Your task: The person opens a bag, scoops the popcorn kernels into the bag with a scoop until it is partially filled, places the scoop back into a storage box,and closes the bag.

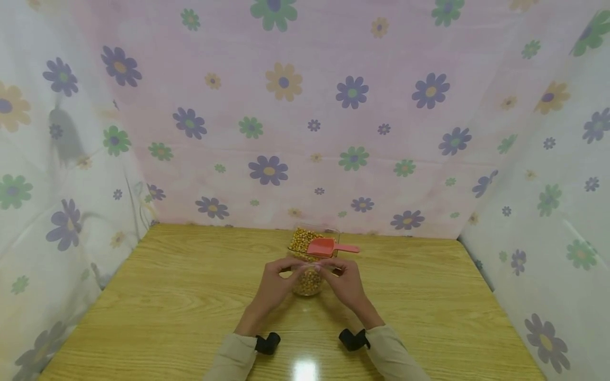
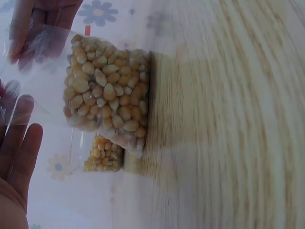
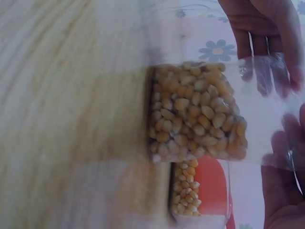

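A clear plastic bag (image 1: 307, 283) part-filled with corn kernels stands upright on the table, its lower half bulging in the left wrist view, where the kernels (image 2: 107, 86) show through the film. My left hand (image 1: 277, 283) pinches the bag's top edge between thumb and fingers from the left. From the right, my right hand (image 1: 347, 283) pinches the same edge, thumbs close together at the middle. In the right wrist view the bag (image 3: 198, 112) has an unfilled upper part stretched between both hands. Whether its mouth is sealed I cannot tell.
Just behind the bag stands a clear container (image 1: 339, 235) holding more corn kernels (image 1: 302, 238). A red scoop (image 1: 324, 247) lies in it, handle pointing right over the rim. The wooden table (image 1: 190, 286) meets flowered cloth (image 1: 310, 106) at the back and sides.
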Tool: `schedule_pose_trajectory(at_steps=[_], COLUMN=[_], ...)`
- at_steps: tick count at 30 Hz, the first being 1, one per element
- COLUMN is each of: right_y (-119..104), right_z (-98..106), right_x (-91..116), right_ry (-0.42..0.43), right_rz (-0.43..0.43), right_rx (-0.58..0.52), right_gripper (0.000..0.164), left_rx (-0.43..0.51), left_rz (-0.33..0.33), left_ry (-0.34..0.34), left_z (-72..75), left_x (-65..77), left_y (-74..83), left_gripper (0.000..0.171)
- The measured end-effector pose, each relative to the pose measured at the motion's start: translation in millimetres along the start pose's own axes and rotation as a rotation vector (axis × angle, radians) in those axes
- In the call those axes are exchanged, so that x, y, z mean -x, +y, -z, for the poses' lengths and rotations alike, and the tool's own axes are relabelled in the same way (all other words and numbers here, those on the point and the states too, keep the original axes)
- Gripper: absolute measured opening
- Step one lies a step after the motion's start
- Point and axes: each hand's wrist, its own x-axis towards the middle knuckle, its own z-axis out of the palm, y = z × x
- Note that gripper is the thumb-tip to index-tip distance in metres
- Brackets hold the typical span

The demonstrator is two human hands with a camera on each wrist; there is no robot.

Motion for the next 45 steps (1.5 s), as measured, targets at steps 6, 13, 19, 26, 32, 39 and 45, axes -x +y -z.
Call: schedule_pose_trajectory(at_steps=[6, 13, 19, 26, 32, 39, 45], right_y=[1.9, 1.9, -1.9, -4.3, -4.2, -7.2, -4.6], right_z=[5.9, 11.0, 14.3, 16.7, 20.2, 23.7, 24.2], right_x=[-4.5, -4.5, -3.3, -2.2, 0.9, 2.3, 2.3], right_ry=[-0.046, 0.007, 0.018, 0.067, 0.078, 0.063, 0.074], right_rz=[0.000, -0.072, -0.064, -0.004, 0.000, 0.104, 0.127], right_rx=[-0.001, 0.019, 0.085, 0.174, 0.210, 0.285, 0.289], right_gripper=[0.012, 0.008, 0.010, 0.006, 0.005, 0.006, 0.006], left_rx=[-0.036, -0.061, -0.041, -0.114, -0.110, -0.106, -0.123], left_rz=[0.086, 0.110, 0.096, 0.091, 0.072, 0.093, 0.091], left_ry=[-0.007, 0.003, -0.007, -0.026, -0.006, 0.000, -0.002], left_z=[5.6, 11.2, 16.9, 19.6, 20.1, 21.5, 21.6], left_x=[1.2, -0.8, -4.2, -7.6, -9.5, -10.5, -9.4], left_y=[-20.4, -37.6, -38.9, -36.4, -33.0, -31.1, -30.8], left_gripper=[0.009, 0.008, 0.011, 0.014, 0.013, 0.013, 0.012])
